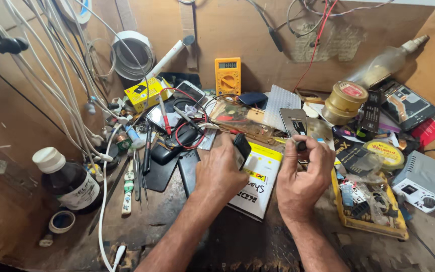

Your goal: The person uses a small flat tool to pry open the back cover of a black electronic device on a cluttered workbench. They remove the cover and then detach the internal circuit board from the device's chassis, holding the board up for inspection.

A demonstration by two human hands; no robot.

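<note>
My left hand (pixel 221 174) grips a small black phone-like device (pixel 241 147), held upright on its edge above a white and yellow flat package (pixel 260 177). My right hand (pixel 302 174) pinches the dark handle of a thin tool (pixel 301 145) between thumb and fingers, a few centimetres to the right of the device. Both hands hover over the cluttered workbench near its middle. What the tool's tip looks like is hidden by my fingers.
A yellow multimeter (pixel 227 75) leans on the back wall. Several white cables (pixel 66 75) hang at left above a brown bottle (pixel 71 182). A yellow parts tray (pixel 368 204), a white control box (pixel 424 186), tape rolls (pixel 346 100) and phones (pixel 409 106) crowd the right.
</note>
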